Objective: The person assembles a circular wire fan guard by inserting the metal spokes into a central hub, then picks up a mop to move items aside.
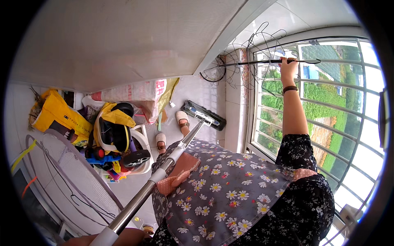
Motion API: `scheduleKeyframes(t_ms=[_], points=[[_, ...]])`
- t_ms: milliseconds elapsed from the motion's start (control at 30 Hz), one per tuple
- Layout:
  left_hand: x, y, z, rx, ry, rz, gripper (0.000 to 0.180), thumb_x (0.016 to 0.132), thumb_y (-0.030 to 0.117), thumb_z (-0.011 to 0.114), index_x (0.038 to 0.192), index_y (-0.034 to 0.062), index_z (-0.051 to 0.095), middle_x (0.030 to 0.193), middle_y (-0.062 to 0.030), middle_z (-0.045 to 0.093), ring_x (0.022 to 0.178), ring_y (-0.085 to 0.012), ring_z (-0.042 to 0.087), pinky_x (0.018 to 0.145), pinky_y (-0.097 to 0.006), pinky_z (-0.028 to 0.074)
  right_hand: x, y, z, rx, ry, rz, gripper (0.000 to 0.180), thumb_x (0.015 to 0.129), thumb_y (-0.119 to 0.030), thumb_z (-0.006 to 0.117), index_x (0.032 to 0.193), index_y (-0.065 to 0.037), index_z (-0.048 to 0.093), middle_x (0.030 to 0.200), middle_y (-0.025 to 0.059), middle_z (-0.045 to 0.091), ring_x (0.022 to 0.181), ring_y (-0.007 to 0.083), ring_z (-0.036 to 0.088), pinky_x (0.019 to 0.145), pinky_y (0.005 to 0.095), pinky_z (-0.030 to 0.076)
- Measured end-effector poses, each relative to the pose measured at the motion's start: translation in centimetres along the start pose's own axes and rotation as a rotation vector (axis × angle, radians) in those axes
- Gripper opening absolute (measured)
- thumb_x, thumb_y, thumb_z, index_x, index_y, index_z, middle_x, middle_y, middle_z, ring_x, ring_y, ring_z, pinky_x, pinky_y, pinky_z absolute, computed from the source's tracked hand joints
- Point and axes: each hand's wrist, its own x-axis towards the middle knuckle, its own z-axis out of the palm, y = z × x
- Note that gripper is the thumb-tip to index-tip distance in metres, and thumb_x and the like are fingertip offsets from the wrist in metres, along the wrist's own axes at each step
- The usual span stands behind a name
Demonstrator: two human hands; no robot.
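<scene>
Mop [204, 116], one: flat dark head resting on the pale tiled floor [193, 92] at the far middle, just short of the window wall, its metal pole running back toward the near left edge. Left hand [123, 237] sits at the near end of that pole at the bottom edge; it appears closed around the grip, though only a sliver of the hand shows.

Right hand [287, 65], one, raised far right and clenched on a dark horizontal rod [262, 62] that carries a tangle of wire hangers [246, 49] (too knotted to count) up by the barred window [328, 102]. A dark band circles that wrist.

Progress, as a judgement: the mop head lies flat on the floor but is not being driven, since the other arm is occupied overhead; the floor work looks paused or barely begun, and the floor shows no wet streaks to tell what has been covered. Most of the floor on the left is taken up by stored things.

Other items counted:
- feet in pale sandals [172, 127], two, beside the mop head
- yellow bag [59, 112], one, far left
- large printed sack [135, 92], one, against the far wall
- child's wheeled ride-on [119, 143] with black wheels, one, left of the feet
- round mesh fan guard [69, 176], one, near left
</scene>
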Motion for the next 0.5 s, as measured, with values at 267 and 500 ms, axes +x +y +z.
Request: scheduleKeyframes(t_ms=[267,500], points=[[3.8,-1.6,1.0,0.211,-0.074,-0.304,0.017,0.077,0.01,0.055,0.064,0.0091,0.044,0.057,-0.0017,0.047,0.044,-0.0093,0.044,0.042,-0.024,0.041,-4.5,1.6,-1.1,0.148,0.031,-0.003,0.016,0.082,0.002,0.051,0.091,0.0,0.038,0.082,0.0126,0.057,0.072,0.0177,0.062,0.055,0.0264,0.054],[4.6,-1.5,1.2,0.304,-0.075,-0.339,0.02,0.076,0.011,0.05,0.062,0.0093,0.035,0.058,-0.0024,0.044,0.042,-0.0099,0.042,0.038,-0.022,0.036,-5.0,1.3,2.0,-0.021,-0.102,-0.203,0.019,0.079,-0.004,0.055,0.09,-0.001,0.04,0.075,0.0167,0.059,0.069,0.0291,0.062,0.058,0.0386,0.047]])
